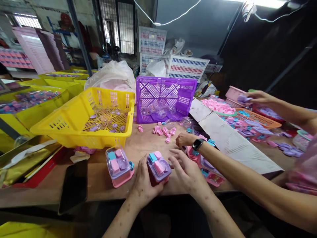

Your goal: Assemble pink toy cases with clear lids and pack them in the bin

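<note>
The toy box [159, 168] held by the left one of the hands [143, 181] has a lilac top over a darker pink-red base, with a blue piece, a round pink piece, an upright pink block and a round lilac dish on it; it sits at the near edge of the surface [99, 178], slightly turned. To its left, apart from it, a similar box [119, 168] stands upright on the surface, its lilac top under a clear cover, its base pink, with blue and pink parts at its right side.
</note>
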